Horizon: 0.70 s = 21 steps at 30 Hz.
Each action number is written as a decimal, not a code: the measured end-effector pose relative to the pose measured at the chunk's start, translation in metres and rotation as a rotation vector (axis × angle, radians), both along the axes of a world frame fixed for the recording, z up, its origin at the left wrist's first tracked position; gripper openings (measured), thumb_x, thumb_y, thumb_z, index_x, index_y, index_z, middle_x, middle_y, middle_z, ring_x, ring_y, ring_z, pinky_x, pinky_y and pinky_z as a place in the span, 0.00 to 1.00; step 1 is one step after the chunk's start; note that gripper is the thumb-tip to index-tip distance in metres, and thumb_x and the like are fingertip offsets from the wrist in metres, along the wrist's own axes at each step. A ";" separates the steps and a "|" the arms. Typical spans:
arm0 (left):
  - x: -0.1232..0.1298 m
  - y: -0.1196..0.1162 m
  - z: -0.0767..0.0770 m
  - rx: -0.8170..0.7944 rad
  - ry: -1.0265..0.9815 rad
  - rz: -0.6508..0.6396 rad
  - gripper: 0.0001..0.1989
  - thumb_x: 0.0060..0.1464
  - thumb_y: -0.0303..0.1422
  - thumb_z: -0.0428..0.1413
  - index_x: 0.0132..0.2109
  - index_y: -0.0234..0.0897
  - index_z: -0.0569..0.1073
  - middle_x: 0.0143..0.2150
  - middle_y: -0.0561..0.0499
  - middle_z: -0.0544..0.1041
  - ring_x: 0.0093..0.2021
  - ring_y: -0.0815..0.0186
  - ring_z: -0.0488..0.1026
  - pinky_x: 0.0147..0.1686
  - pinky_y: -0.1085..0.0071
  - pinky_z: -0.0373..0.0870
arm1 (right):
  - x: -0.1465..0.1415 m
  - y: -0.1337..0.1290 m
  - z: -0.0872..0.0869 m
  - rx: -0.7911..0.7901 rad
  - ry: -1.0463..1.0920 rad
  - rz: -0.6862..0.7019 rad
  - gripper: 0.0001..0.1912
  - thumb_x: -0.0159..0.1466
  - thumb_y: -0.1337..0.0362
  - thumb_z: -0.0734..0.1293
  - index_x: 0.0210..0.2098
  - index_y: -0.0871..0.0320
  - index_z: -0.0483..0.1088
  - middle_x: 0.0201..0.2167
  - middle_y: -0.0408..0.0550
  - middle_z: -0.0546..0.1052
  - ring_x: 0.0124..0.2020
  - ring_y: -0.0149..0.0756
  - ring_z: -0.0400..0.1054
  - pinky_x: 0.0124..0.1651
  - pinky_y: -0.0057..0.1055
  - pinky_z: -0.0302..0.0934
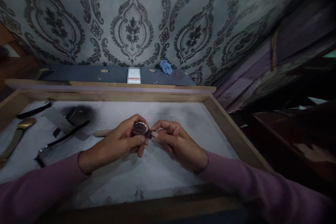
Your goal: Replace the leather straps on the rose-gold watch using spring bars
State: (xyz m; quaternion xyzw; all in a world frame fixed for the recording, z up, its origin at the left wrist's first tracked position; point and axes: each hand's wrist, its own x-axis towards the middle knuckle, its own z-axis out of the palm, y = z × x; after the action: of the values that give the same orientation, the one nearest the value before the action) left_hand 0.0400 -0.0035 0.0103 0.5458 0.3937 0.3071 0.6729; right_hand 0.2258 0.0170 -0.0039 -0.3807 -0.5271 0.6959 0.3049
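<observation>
My left hand [128,136] is closed round a round watch [139,128] with a shiny rim and a dark face or back; which side shows I cannot tell. At the watch's right edge is a small dark piece [148,134], possibly a strap end. The thumb and fingers of my right hand [174,138] pinch together on it, close beside the left thumb. A tan strap [103,133] lies just left of my left hand, its far end hidden behind the hand.
The white-bottomed wooden tray [238,143] lies under both hands. Toward its left are a gold-coloured watch [26,123], a black-strapped watch [44,151], a grey strap [56,119] and a black strap [34,110]. Behind it sit a blue crumpled cloth [166,67] and a white box [134,76].
</observation>
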 end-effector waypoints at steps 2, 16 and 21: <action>0.001 0.000 0.000 -0.002 -0.010 0.010 0.05 0.54 0.27 0.52 0.39 0.37 0.63 0.28 0.55 0.71 0.24 0.73 0.65 0.22 0.75 0.53 | 0.001 -0.001 0.002 0.095 -0.042 -0.004 0.11 0.56 0.59 0.70 0.29 0.61 0.68 0.11 0.31 0.59 0.12 0.20 0.46 0.15 0.22 0.38; 0.004 -0.001 0.004 0.015 -0.045 0.008 0.05 0.53 0.26 0.51 0.37 0.37 0.62 0.25 0.55 0.70 0.24 0.73 0.66 0.23 0.75 0.55 | 0.002 -0.001 0.007 0.212 -0.077 -0.024 0.09 0.56 0.61 0.70 0.27 0.61 0.69 0.12 0.32 0.58 0.14 0.21 0.49 0.18 0.22 0.42; 0.003 -0.001 0.005 0.023 -0.044 -0.001 0.04 0.55 0.26 0.51 0.36 0.37 0.62 0.24 0.55 0.71 0.22 0.73 0.63 0.23 0.75 0.55 | 0.002 0.000 0.007 0.161 -0.046 -0.038 0.10 0.58 0.60 0.68 0.27 0.60 0.68 0.11 0.32 0.56 0.13 0.21 0.45 0.17 0.23 0.40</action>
State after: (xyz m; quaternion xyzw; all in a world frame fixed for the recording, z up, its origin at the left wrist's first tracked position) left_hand 0.0433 -0.0042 0.0149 0.5469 0.3747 0.3233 0.6753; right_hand 0.2278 0.0170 0.0028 -0.3807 -0.5810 0.6362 0.3358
